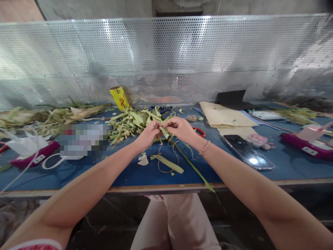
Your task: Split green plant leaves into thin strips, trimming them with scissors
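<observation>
My left hand [149, 134] and my right hand [182, 127] meet over the middle of the table, fingers pinched together. Between them is a pale green husk strip [163, 132], gripped from both sides. Just behind and left of my hands lies a pile of husk pieces [125, 126], some curled or knotted. A long green leaf strip [194, 166] runs from under my right hand over the table's front edge. Nearer to me lie a loose flat husk strip [168, 164], a thin cord loop [160, 169] and a small white scrap [143, 159].
Beside my right wrist shows a red handle loop [199, 132]. Farther right are brown paper [226, 116], a phone [248, 152], a pink case [257, 139] and a purple box [307, 146]. On the left stand a yellow tube [119, 99] and another purple box [35, 156]. A perforated metal screen [166, 52] closes the back.
</observation>
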The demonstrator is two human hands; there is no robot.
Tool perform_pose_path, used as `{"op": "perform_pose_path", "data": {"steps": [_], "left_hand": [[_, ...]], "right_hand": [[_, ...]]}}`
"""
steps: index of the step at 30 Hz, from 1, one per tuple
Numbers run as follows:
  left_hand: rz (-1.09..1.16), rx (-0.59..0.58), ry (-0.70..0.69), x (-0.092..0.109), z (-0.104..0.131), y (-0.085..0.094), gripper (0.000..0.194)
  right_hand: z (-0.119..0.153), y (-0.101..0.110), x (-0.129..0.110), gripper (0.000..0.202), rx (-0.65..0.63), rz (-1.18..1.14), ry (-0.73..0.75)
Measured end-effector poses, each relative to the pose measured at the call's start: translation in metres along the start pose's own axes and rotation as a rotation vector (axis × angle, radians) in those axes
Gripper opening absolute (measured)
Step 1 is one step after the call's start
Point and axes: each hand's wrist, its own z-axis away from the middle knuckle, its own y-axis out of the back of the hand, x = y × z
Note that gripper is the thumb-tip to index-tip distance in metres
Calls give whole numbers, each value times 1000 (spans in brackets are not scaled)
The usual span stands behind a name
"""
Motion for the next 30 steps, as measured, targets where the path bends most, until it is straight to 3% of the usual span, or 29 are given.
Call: {"op": "perform_pose_path", "data": {"steps": [7,13,25,30], "left_hand": [[-123,80,-41,-3,-2,5,18],[-384,188,-78,4,0,7,11],[-429,157,-127,5,2,6,20],[-348,139,-151,7,2,6,19]], "right_hand": [[0,3,-2,12,-24,43,17],[1,2,-5,13,31,174,53],[2,0,-3,17,66,311,213],[2,1,-4,14,87,348,276]]}}
